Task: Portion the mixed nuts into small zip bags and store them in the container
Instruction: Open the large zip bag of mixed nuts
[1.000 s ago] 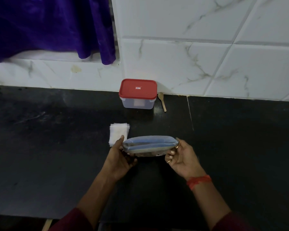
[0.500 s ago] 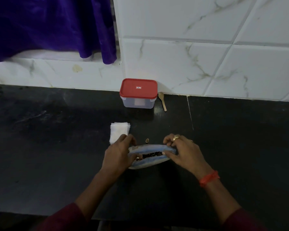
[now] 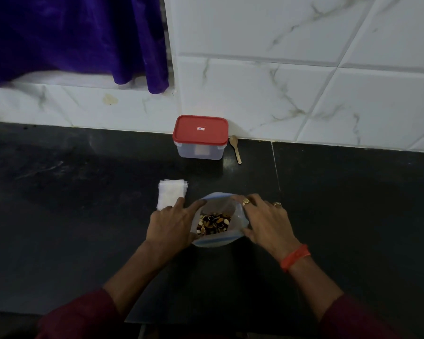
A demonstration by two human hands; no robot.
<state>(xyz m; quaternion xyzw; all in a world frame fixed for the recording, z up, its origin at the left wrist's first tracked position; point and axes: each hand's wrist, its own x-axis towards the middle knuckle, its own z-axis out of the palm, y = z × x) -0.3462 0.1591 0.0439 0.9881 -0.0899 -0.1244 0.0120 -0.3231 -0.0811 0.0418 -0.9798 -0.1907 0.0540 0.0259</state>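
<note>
A large clear zip bag (image 3: pixel 219 204) with a blue seal stands on the black counter, its mouth spread wide. Mixed nuts (image 3: pixel 213 223) show inside it. My left hand (image 3: pixel 171 225) grips the bag's left rim and my right hand (image 3: pixel 267 222) grips its right rim. A small stack of white zip bags (image 3: pixel 170 194) lies just left of the big bag, partly under my left fingers. The clear container (image 3: pixel 200 151) with a red lid (image 3: pixel 200 130), lid on, stands against the wall behind.
A small wooden spoon (image 3: pixel 235 149) lies right of the container by the wall. The black counter (image 3: pixel 83 216) stretches left and right. A purple curtain (image 3: pixel 71 37) hangs at the upper left. White tiled wall (image 3: pixel 304 69) backs the counter.
The big bag was held up sealed, then set on the counter. Both hands pulled its seal apart, and now the mouth is wide and the nuts are visible.
</note>
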